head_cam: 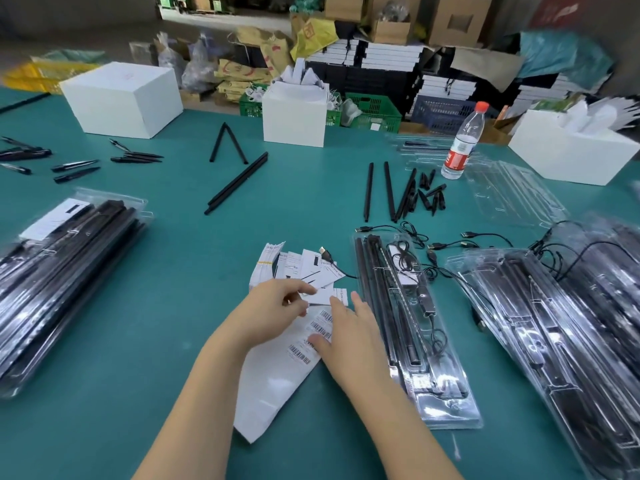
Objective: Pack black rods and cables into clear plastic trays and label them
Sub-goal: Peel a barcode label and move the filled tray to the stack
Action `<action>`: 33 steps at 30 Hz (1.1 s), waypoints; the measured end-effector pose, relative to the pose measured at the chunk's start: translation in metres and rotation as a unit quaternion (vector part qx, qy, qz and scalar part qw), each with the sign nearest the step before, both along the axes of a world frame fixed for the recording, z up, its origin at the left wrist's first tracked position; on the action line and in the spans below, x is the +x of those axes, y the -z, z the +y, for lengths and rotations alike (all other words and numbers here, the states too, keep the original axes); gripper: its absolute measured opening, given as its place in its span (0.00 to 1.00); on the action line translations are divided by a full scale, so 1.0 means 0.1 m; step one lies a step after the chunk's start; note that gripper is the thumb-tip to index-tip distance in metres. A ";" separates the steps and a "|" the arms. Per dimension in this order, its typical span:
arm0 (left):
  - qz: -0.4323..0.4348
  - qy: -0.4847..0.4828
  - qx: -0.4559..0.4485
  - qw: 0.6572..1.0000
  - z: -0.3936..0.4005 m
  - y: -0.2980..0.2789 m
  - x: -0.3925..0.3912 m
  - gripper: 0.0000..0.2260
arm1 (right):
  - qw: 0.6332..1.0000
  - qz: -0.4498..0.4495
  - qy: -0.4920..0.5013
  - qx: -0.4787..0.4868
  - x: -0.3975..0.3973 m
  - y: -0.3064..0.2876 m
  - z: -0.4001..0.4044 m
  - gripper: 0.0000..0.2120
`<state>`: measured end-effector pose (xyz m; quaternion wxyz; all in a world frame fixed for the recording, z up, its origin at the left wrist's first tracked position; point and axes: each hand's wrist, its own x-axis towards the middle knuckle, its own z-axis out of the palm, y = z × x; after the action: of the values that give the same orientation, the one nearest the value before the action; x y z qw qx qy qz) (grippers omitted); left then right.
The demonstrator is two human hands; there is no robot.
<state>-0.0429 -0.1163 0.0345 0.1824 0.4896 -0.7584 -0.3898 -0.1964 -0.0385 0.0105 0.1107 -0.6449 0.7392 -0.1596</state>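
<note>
A: Start at the left. What sits on the green bench (180,258)?

B: At the near left, a stack of clear plastic trays already filled with black rods (65,271), a white label on top. I judge it set aside there as finished work. Farther back lie loose long black rods (237,183), well apart from both hands.

A: And the middle?

B: A fanned pile of small white printed cards (298,268), and nearer, a white sheet of barcode stickers (277,375). The left hand (273,306) has its fingers (304,289) curled, pinching the edge of a white card or label; which one, I cannot tell. The right hand (346,334) lies flat on the sticker sheet, fingers straight and released, probably pinning the sheet so a label can peel off.

A: Where is the tray being labelled?

B: Just beside the right hand, on its right: one clear plastic tray holding black rods and a coiled black cable (412,327), running near to far. The fingers are not touching it. It lies close so a label travels only a short way, I'd say.

A: Farther right?

B: Loose black USB cables (478,244) beyond it, then another heap of packed clear trays (561,341) at the right edge.
</note>
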 end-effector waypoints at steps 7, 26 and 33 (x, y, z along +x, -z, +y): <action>0.063 -0.031 -0.065 0.995 0.07 0.09 -0.09 0.10 | 0.989 -0.111 0.013 -0.100 0.02 0.13 0.13 0.25; -0.012 0.006 -0.131 0.991 0.11 0.22 0.01 0.12 | 0.990 -0.090 0.001 -0.107 -0.04 0.07 0.17 0.19; 0.047 0.044 -0.136 0.989 0.16 0.14 -0.03 0.09 | 0.940 -0.283 0.033 -0.186 -0.07 0.04 0.18 0.18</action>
<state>-0.0461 -0.1000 0.0206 0.2649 0.4073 -0.8159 -0.3135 -0.2032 -0.0203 0.0069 0.1878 -0.5572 0.6556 -0.4739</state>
